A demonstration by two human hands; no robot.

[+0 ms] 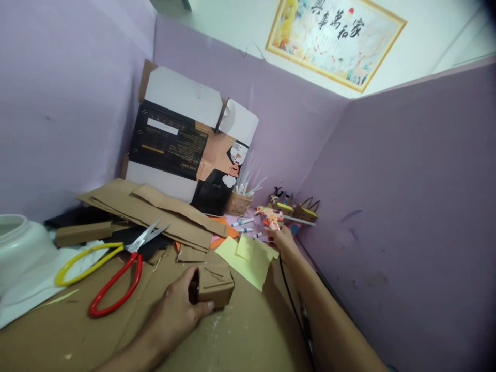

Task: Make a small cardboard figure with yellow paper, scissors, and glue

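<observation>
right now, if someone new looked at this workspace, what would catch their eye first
Probably the big scissors, lying open at the left with one yellow and one red handle. Behind them, a flattened black-and-white carton stands by the purple wall. In front, the left hand holds a small cardboard box, while the right hand grips a bright patterned glue gun.

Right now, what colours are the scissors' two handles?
One yellow handle, one red handle, seen in the head view.
</observation>
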